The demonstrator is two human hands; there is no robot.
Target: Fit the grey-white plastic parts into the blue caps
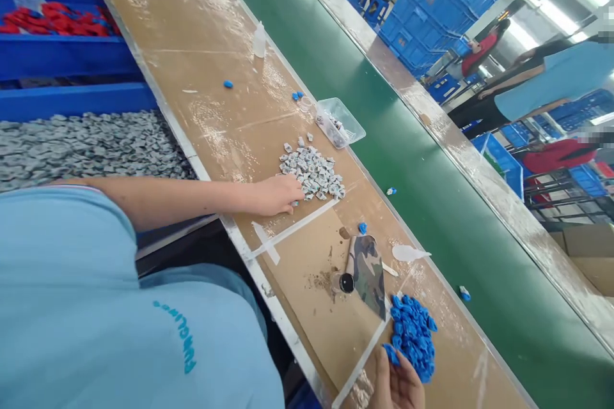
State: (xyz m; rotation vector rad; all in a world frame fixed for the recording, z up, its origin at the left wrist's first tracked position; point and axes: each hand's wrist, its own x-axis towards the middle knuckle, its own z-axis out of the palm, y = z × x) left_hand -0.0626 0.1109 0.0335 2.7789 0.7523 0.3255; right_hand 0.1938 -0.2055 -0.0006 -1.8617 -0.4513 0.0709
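Left hand (275, 196) pinches at grey pieces (313, 171); right hand (397, 383), loosely cupped, touches blue caps (412, 332) near bench edge (432, 262).

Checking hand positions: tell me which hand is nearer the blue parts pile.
Right. The right hand touches the near edge of the blue parts pile; the left hand is farther up the table, at the grey parts pile.

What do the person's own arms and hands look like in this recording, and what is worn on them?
Both hands are bare: no gloves, rings or watch show. The left hand comes off a long bare forearm; a light blue short-sleeved shirt covers the shoulder and upper arm, with teal lettering printed on its front. Only the fingers and part of the palm of the right hand show at the lower edge, so its sleeve is out of view.
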